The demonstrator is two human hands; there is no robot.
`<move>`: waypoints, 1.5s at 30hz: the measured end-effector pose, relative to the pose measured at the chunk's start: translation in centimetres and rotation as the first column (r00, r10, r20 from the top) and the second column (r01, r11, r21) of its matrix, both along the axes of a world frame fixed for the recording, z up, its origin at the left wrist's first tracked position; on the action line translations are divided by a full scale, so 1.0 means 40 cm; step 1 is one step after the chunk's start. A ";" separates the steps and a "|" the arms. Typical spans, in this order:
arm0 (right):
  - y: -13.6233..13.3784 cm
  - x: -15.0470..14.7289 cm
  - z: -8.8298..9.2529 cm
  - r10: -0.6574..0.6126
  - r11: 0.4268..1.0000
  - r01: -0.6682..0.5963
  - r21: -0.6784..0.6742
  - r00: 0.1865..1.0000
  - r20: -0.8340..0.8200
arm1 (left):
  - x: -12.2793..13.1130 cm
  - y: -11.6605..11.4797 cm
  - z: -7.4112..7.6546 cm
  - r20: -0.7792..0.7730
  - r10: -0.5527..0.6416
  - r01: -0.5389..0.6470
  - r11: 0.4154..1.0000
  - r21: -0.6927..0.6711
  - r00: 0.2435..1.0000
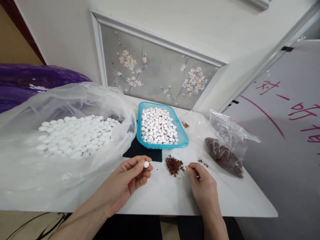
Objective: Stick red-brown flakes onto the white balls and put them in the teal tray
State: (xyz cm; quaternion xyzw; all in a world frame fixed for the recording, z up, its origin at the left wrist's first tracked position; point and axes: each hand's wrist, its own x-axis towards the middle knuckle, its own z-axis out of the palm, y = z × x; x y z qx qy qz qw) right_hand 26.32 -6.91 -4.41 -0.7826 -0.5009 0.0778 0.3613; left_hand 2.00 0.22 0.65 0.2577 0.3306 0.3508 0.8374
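Note:
Between the thumb and fingers of my left hand is a small white ball, held above the table in front of the blue basket. My right hand is closed in a pinch just right of a pile of small reddish-brown, branching pieces. Whatever its fingertips hold, if anything, is too small to make out. Many white balls fill the basket, with brown bits showing among them. A large translucent plastic bag on the left lies open around many more white balls.
A clear zip bag of dark brown material lies at the right, near a whiteboard with red writing. Loose brown bits lie on the white table. A black mat is partly under the basket. A purple bag stands behind left.

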 end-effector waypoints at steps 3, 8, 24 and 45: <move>-0.012 -0.015 0.017 -0.024 0.999 0.029 0.036 0.991 -0.135 | 0.002 0.000 -0.009 0.034 0.002 -0.001 0.999 -0.034 0.999; -0.023 -0.117 0.092 0.200 0.974 -0.084 0.210 0.755 -0.625 | -0.004 -0.004 -0.016 0.033 0.005 -0.002 0.997 -0.076 0.999; 0.036 -0.293 0.132 0.415 0.910 -0.278 0.309 0.575 -0.705 | -0.023 0.013 -0.032 0.130 -0.046 0.040 0.998 0.055 0.990; 0.060 -0.312 0.100 0.423 0.902 -0.250 0.351 0.669 -0.611 | -0.015 0.013 -0.031 0.068 0.071 -0.066 0.995 -0.076 0.995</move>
